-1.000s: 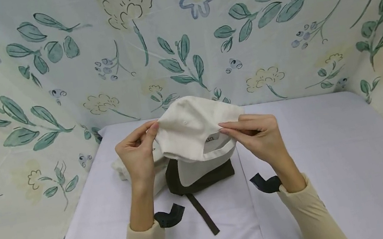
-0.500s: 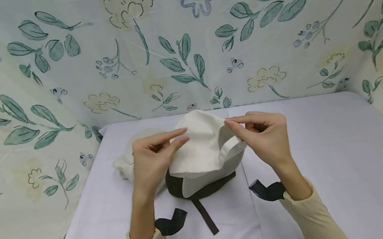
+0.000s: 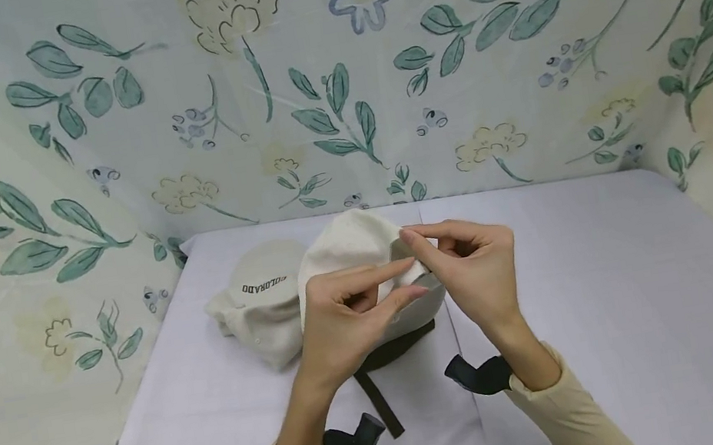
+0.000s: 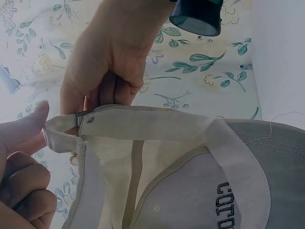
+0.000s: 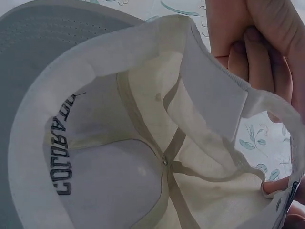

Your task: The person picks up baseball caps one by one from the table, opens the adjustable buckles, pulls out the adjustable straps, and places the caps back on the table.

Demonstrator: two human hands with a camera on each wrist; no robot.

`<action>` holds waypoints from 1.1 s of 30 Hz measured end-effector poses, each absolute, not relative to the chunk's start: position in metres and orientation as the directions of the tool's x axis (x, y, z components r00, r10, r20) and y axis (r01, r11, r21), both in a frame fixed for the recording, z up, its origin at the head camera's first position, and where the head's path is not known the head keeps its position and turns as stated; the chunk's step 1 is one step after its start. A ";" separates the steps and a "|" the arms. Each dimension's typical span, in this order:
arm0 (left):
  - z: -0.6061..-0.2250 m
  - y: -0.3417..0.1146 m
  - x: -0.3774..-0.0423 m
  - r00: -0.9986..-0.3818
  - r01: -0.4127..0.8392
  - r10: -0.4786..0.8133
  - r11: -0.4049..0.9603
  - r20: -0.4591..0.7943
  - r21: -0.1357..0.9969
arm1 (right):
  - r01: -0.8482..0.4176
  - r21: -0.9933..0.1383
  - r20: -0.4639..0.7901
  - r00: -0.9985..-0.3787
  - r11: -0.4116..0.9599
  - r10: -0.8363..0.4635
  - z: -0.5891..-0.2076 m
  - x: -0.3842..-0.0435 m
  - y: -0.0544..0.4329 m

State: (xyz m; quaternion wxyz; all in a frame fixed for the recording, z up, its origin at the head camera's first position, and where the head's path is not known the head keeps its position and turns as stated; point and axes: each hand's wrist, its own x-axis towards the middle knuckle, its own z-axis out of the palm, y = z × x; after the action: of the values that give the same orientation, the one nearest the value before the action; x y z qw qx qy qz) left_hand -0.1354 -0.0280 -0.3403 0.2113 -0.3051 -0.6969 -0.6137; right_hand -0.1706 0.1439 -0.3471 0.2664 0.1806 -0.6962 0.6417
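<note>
An off-white baseball cap (image 3: 342, 244) is held crown up over the bed, its back opening facing me. My right hand (image 3: 475, 266) pinches the edge of that opening beside the strap. In the left wrist view, the closure strap (image 4: 143, 125) with its small metal buckle crosses the opening. My left hand (image 3: 341, 326) has thumb and index finger on either side of the strap, a gap showing between their tips. From the right wrist view I look into the cap's inside (image 5: 143, 109), where reversed stitched lettering shows.
To the left lies another off-white cap (image 3: 267, 322) with COLORADO lettering. Beneath the held cap is a dark brown fabric item (image 3: 397, 348), its strip (image 3: 378, 406) pointing toward me. A white sheet (image 3: 608, 307) covers the surface; floral cloth (image 3: 335, 86) hangs behind.
The left hand has let go of the cap's left side and moved right to the strap. The right hand keeps its pinch. The cap has turned and come lower, uncovering the lettered cap.
</note>
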 end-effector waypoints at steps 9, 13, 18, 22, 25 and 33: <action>-0.344 -0.035 -0.140 -0.704 0.710 0.178 0.175 0.687 0.682 | -0.557 -0.821 0.567 -0.821 0.122 0.071 -0.349 -0.167 0.141; -0.345 -0.040 -0.145 -0.605 0.793 0.212 0.251 0.768 0.555 | -0.545 -0.830 0.553 -0.831 0.117 0.050 -0.349 -0.167 0.140; -0.345 -0.046 -0.148 -0.546 0.823 0.184 0.297 0.817 0.484 | -0.495 -0.865 0.495 -0.869 0.080 -0.032 -0.350 -0.172 0.141; -0.343 -0.054 -0.150 -0.553 0.813 0.075 0.266 0.830 0.518 | -0.508 -0.859 0.500 -0.858 0.055 -0.119 -0.353 -0.176 0.143; -0.342 -0.060 -0.151 -0.559 0.806 -0.009 0.227 0.829 0.546 | -0.586 -0.809 0.571 -0.801 0.041 -0.179 -0.357 -0.179 0.144; -0.339 -0.066 -0.151 -0.581 0.789 -0.090 0.180 0.809 0.587 | -0.684 -0.730 0.667 -0.711 -0.004 -0.220 -0.366 -0.185 0.139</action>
State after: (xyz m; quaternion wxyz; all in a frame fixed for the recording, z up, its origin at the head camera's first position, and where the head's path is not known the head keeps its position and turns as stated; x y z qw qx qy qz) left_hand -0.1515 -0.0656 -0.3388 0.3761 -0.2611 -0.6698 -0.5846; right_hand -0.1848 0.1393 -0.3656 0.1851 0.3317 -0.6810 0.6261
